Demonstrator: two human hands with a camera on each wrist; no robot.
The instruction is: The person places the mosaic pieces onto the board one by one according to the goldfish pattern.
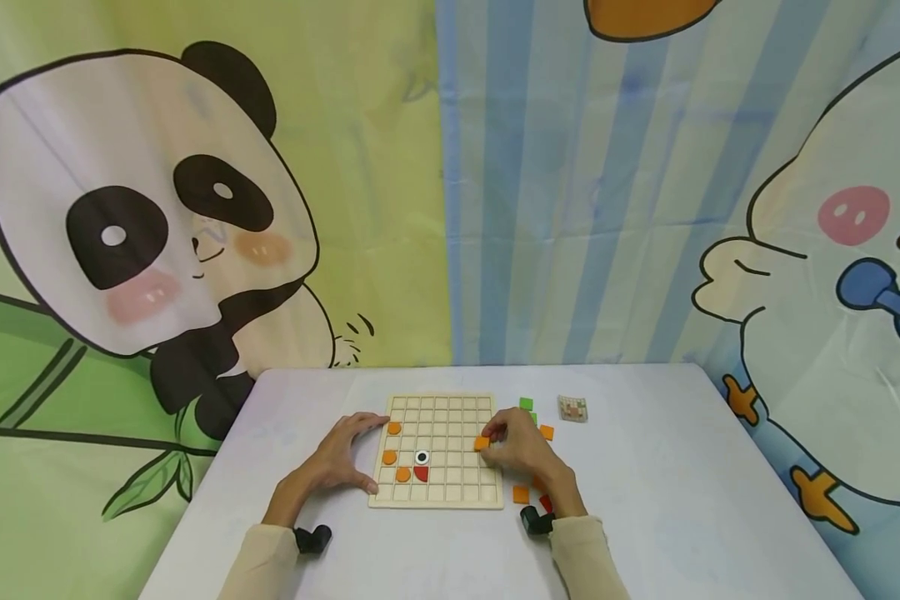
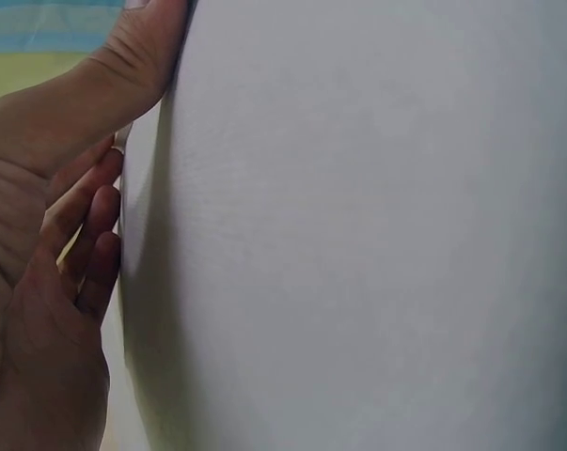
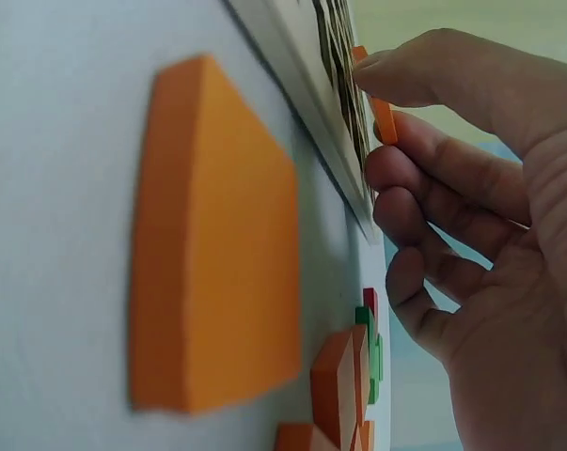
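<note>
A pale wooden grid board (image 1: 450,505) lies on the white table. My left hand (image 1: 337,454) rests at its left edge, thumb and fingers spread apart along that side. My right hand (image 1: 521,442) pinches an orange square tile (image 1: 482,443) between thumb and fingers over the board's right columns. In the right wrist view, that orange tile (image 3: 385,120) is seen edge-on near the board (image 3: 307,94). On the board sit several orange round-edged pieces (image 1: 389,457), a white tile with a black dot (image 1: 422,457) and a red quarter-round piece (image 1: 421,474).
Right of the board lie loose tiles: a green one (image 1: 526,403), orange ones (image 1: 521,495) and a red one (image 1: 546,503), some partly behind the right forearm. A small patterned card (image 1: 572,408) lies farther right. A printed curtain (image 1: 450,208) hangs behind the table (image 1: 682,483).
</note>
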